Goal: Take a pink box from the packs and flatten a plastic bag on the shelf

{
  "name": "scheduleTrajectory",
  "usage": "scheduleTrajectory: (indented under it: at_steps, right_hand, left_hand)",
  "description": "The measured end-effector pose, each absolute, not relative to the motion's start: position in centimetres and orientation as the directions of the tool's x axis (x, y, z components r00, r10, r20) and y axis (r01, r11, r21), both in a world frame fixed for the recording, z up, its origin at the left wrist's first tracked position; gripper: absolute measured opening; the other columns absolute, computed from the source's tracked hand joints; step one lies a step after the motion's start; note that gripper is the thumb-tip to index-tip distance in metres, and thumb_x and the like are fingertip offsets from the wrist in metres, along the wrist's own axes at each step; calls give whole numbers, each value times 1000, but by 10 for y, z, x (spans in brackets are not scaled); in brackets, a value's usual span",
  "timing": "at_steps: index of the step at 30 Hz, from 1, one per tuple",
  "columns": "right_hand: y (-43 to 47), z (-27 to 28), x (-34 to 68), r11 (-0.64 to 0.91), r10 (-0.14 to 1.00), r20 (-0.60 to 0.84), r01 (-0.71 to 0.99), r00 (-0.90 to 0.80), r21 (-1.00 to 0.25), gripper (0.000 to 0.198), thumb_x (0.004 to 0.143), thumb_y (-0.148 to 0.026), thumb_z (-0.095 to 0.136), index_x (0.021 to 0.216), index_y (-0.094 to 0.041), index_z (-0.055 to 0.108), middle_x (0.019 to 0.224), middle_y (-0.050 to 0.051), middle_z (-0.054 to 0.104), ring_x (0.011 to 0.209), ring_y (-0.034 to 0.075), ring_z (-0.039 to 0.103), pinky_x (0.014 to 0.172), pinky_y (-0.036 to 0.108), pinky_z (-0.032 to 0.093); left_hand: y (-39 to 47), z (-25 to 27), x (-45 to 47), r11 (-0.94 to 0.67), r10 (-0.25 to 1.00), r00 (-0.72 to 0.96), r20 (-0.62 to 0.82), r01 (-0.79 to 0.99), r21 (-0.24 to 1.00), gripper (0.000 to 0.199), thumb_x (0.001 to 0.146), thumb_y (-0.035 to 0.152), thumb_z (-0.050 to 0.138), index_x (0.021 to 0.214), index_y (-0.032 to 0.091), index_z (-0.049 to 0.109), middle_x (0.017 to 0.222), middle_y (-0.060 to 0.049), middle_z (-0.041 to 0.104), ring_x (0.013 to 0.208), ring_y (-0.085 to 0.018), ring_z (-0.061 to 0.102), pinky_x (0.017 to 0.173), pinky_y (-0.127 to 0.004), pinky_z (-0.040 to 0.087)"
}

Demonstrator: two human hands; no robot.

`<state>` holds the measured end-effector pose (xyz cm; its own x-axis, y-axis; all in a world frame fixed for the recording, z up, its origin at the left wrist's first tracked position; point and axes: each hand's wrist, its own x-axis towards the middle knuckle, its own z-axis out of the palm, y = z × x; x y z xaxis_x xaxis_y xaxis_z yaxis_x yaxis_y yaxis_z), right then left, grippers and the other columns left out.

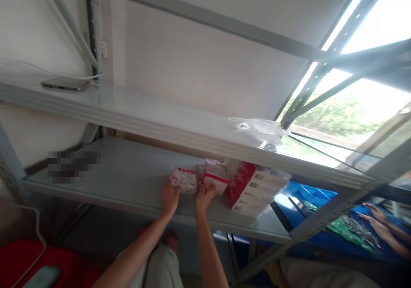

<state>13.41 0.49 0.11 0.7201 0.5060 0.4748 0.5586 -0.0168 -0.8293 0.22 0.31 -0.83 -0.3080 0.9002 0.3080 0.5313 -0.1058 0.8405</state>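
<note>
Head view, looking up at the lower shelf [112,181] — left hand [170,198] clasps a small red-and-white packet [183,180], right hand [205,196] grips a second packet [214,181] just beside it. Both packets sit on the shelf, next to a stack of red-and-white boxes [253,189] — a co-worker's hands [379,219] work over blue bins far right.

This looks like a small workshop or packing room with a storage corner. Bare grey metal shelving [135,121] with slotted uprights and diagonal braces stands against a plain white wall. Stacked red-and-white retail boxes [253,189] sit on the lower shelf, and a crumpled clear plastic bag [257,129] lies above. Beside it, blue plastic trays [308,194] cover a bench where another person's hands [375,219] sort small parts.
</note>
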Motion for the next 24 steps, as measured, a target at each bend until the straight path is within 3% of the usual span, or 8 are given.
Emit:
scheduleTrajectory:
  at_steps: [3,6,9,12,14,16,20,24]
  right_hand:
    - [-10,10,166,-88,592,620,806,515,-586,46,80,-24,45,123,-10,50,126,23,48,117,33,46,91,44,40]
    - [-22,18,197,-76,725,639,952,258,-298,57,76,-18,50,133,-18,44,145,15,34,135,33,25,103,54,25]
    - [-27,18,220,35,778,618,973,116,-227,64,75,-15,49,138,-21,39,150,10,27,139,28,18,108,52,20]
    - [-30,6,231,127,729,665,922,163,-366,63,77,-19,46,139,-17,37,150,12,24,138,26,20,108,48,26]
    - [-31,-10,234,154,662,678,828,319,-540,61,78,-24,44,137,-13,38,146,16,30,135,26,28,106,46,31]
    - [-30,-29,235,149,618,579,644,532,-751,61,75,-30,44,133,-9,42,136,20,41,126,28,41,100,44,38]
    - [-19,-50,239,20,671,158,195,724,-981,66,67,-40,46,124,-6,52,120,21,57,108,29,57,86,40,48]
    - [-3,-40,237,23,712,51,49,700,-999,67,64,-41,50,123,-10,53,122,17,59,113,29,54,93,39,44]
  left_hand:
    - [1,-12,3,-179,834,-320,449,612,770,65,86,39,47,140,6,32,142,-23,39,132,-34,35,107,-48,29]
    - [-3,1,6,-267,780,-259,570,687,676,70,88,38,46,143,4,20,150,-26,19,139,-36,20,109,-54,22]
    - [8,28,20,-499,752,7,659,659,563,67,88,31,48,145,10,19,152,-21,16,141,-30,13,112,-51,18]
    - [41,61,44,-713,697,375,612,457,532,67,83,31,57,142,14,30,150,-18,27,140,-28,20,112,-47,22]
    - [68,80,61,-758,618,600,509,280,589,69,76,33,66,138,17,39,145,-17,37,135,-29,32,109,-46,28]
    - [91,92,77,-725,540,723,431,138,675,70,68,33,72,133,18,47,135,-15,50,125,-30,45,103,-45,37]
    - [118,92,93,-581,553,754,356,42,813,63,56,26,78,116,16,62,113,-12,66,107,-28,59,96,-40,43]
    - [129,80,94,-463,646,682,344,-8,886,52,53,27,80,102,14,68,102,-10,70,94,-25,63,87,-34,46]
